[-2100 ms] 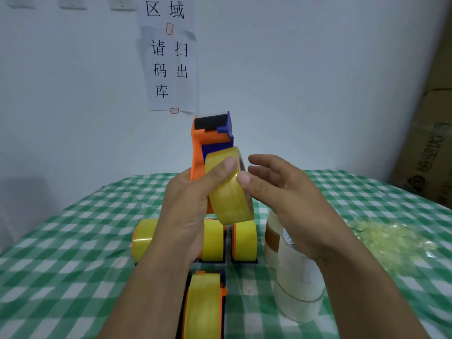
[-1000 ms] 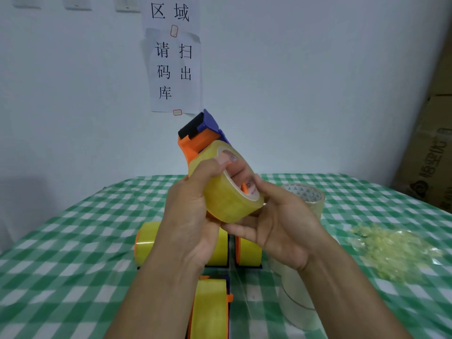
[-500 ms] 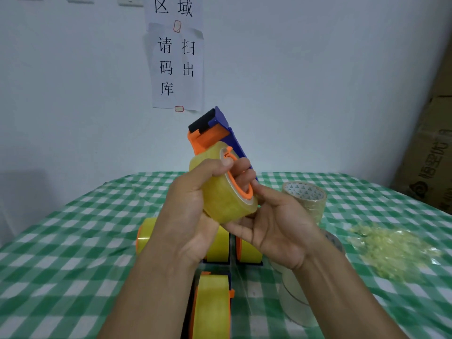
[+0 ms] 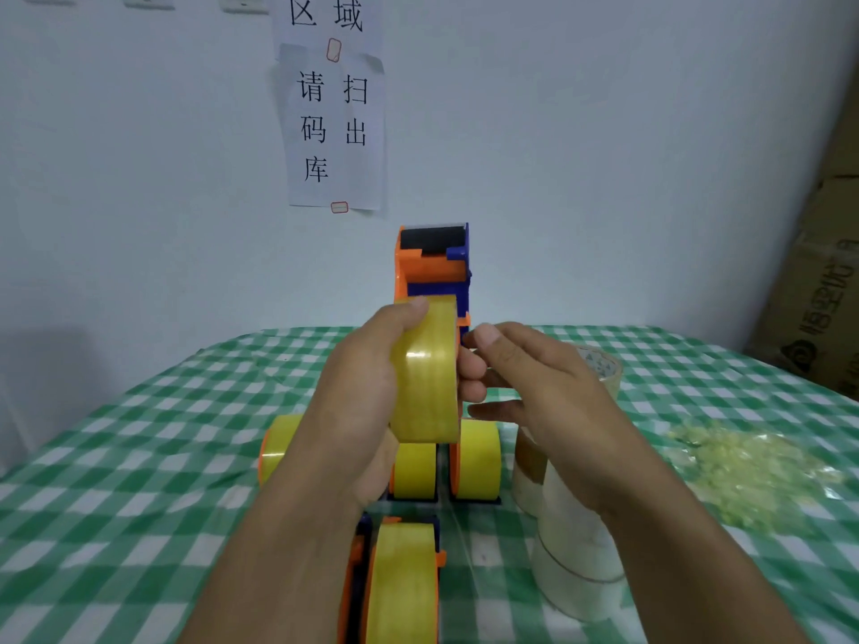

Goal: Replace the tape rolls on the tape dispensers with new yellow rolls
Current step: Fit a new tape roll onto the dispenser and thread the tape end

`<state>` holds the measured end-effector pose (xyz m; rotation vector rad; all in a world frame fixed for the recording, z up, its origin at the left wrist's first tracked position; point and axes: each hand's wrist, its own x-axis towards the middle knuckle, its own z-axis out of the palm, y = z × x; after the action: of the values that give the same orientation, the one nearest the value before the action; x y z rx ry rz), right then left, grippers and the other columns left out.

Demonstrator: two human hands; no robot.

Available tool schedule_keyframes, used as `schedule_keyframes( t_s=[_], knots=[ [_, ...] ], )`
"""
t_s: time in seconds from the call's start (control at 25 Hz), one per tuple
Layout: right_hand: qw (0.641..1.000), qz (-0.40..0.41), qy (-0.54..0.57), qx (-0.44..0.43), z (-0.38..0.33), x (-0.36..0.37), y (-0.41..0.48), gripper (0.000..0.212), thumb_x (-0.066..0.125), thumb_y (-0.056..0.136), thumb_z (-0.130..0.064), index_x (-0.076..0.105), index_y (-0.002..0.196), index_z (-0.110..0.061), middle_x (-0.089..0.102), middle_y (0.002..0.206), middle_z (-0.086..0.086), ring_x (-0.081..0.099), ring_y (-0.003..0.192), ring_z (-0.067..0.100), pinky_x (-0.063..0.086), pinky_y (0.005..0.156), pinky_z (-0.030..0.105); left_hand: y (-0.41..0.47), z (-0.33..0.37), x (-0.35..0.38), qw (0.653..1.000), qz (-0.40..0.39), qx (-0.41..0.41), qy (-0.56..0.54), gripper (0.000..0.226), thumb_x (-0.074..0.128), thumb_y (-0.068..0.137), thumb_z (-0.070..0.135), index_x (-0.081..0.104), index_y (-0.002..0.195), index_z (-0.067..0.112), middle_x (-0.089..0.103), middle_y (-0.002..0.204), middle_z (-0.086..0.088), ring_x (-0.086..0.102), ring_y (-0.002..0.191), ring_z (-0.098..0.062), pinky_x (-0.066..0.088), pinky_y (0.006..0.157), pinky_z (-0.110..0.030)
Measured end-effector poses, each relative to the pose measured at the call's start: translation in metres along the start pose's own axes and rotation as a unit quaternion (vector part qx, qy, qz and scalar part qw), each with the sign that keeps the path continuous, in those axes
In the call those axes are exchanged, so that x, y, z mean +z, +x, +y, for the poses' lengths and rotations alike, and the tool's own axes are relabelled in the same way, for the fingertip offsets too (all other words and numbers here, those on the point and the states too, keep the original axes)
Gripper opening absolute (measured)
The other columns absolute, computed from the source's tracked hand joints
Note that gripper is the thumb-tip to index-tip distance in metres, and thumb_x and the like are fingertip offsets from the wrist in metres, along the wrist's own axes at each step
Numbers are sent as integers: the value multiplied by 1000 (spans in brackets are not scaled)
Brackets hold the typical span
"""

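An orange and blue tape dispenser [image 4: 432,267] is held upright above the table, with a yellow tape roll [image 4: 425,374] on it. My left hand [image 4: 367,388] grips that roll and the dispenser from the left, thumb over the roll's top. My right hand [image 4: 534,388] is just right of the roll, fingers loosely bent; its fingertips touch the roll's right side. Three more dispensers with yellow rolls [image 4: 476,457] stand on the table behind my hands. Another loaded dispenser [image 4: 402,583] lies nearest me.
A stack of clear and brown tape rolls [image 4: 576,541] stands at the right of the dispensers. Crumpled yellowish tape scraps [image 4: 743,471] lie further right on the green checked tablecloth [image 4: 139,481]. Cardboard boxes [image 4: 818,295] lean at the far right. A paper notice [image 4: 334,127] hangs on the wall.
The dispenser has turned from tilted to upright, its head facing me. My right hand has come out from under the roll and now sits at its right side.
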<state>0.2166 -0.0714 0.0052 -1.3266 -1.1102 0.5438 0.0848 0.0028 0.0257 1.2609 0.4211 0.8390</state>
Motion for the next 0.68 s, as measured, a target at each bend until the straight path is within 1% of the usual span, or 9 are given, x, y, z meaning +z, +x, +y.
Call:
schedule_keyframes(
  t_s=[0.12, 0.24, 0.36, 0.44, 0.52, 0.56, 0.6, 0.64, 0.68],
  knots=[
    [999, 8, 37, 23, 4, -1, 4, 35, 52, 99, -53, 68, 96, -22, 69, 81, -10, 67, 87, 13, 56, 95, 52, 0, -1, -1, 999, -27, -4, -16, 43, 45, 99, 35, 70, 103, -1, 69, 77, -16, 64, 65, -28, 50, 78, -47],
    [996, -41, 61, 50, -2, -1, 1, 49, 49, 88, -69, 60, 70, -25, 61, 66, -7, 67, 75, 14, 60, 79, 43, -1, -2, 1, 998, -56, -6, 2, 41, 45, 99, 33, 73, 95, 4, 70, 78, -15, 65, 66, -26, 52, 76, -44],
    [994, -62, 68, 63, -5, -1, 0, 54, 55, 79, -72, 49, 65, -21, 50, 60, -3, 60, 63, 15, 59, 68, 42, 0, -5, 4, 998, -61, -3, 24, 39, 44, 99, 30, 73, 101, 4, 69, 78, -15, 64, 69, -27, 51, 76, -47],
    [990, -83, 92, 63, -2, -5, 2, 56, 63, 85, -65, 52, 75, -11, 50, 62, -3, 57, 62, 15, 60, 71, 47, 0, -6, 4, 998, -62, -6, 28, 40, 42, 99, 30, 71, 103, 2, 68, 78, -15, 63, 68, -27, 52, 74, -45],
    [987, -105, 114, 44, 2, -7, 3, 50, 72, 84, -48, 59, 99, -2, 54, 70, 0, 55, 63, 14, 57, 81, 53, -1, -6, 5, 998, -55, -4, 31, 42, 44, 99, 33, 73, 101, 3, 69, 77, -13, 64, 67, -26, 54, 71, -41],
    [987, -111, 113, 23, 3, -8, 4, 49, 76, 79, -40, 62, 113, -8, 60, 80, 1, 59, 68, 14, 57, 85, 52, -1, -6, 6, 998, -46, -1, 32, 41, 45, 98, 35, 73, 101, 5, 71, 77, -12, 65, 67, -25, 54, 71, -42],
    [989, -111, 100, -4, 4, -9, 5, 53, 79, 73, -34, 64, 121, -19, 68, 95, 0, 65, 80, 14, 56, 89, 51, -1, -7, 6, 999, -34, 2, 34, 39, 47, 98, 36, 73, 103, 8, 72, 79, -12, 67, 69, -25, 54, 73, -45],
    [990, -111, 83, -30, 6, -11, 6, 59, 80, 68, -31, 64, 125, -29, 70, 111, -3, 68, 98, 15, 56, 93, 50, -1, -8, 6, 999, -23, 2, 34, 37, 49, 97, 37, 74, 102, 11, 73, 81, -11, 68, 73, -24, 54, 76, -48],
    [990, -111, 78, -46, 7, -12, 7, 64, 81, 65, -28, 63, 126, -33, 69, 120, -5, 66, 112, 16, 54, 97, 51, 0, -10, 5, 999, -14, 0, 34, 35, 49, 97, 37, 74, 100, 13, 74, 82, -11, 69, 76, -25, 54, 79, -50]
  ],
)
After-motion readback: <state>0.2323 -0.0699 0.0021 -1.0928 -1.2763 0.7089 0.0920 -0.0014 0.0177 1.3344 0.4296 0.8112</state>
